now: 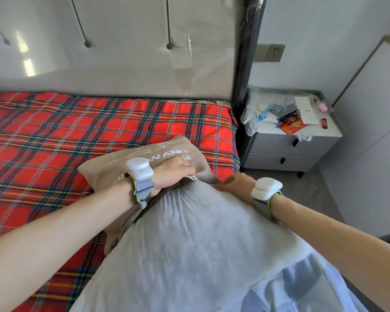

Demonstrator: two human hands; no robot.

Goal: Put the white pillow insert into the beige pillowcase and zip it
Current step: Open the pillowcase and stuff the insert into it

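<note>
White pillow insert [189, 244] partly inside beige pillowcase [113, 170], left hand [173, 174] gripping mouth.

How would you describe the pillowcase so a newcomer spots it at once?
Find the bed with the red plaid sheet. Near its right edge lies the beige pillowcase, gripped by the left hand. It is the only tan fabric, printed with white lettering, unlike the plain white pillow insert entering it.

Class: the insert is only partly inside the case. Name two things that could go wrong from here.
Most of the white pillow insert is outside the beige pillowcase, so it may bunch at the opening that the left hand grips. The right hand seems to pinch only the case's edge, which might slip.
</note>
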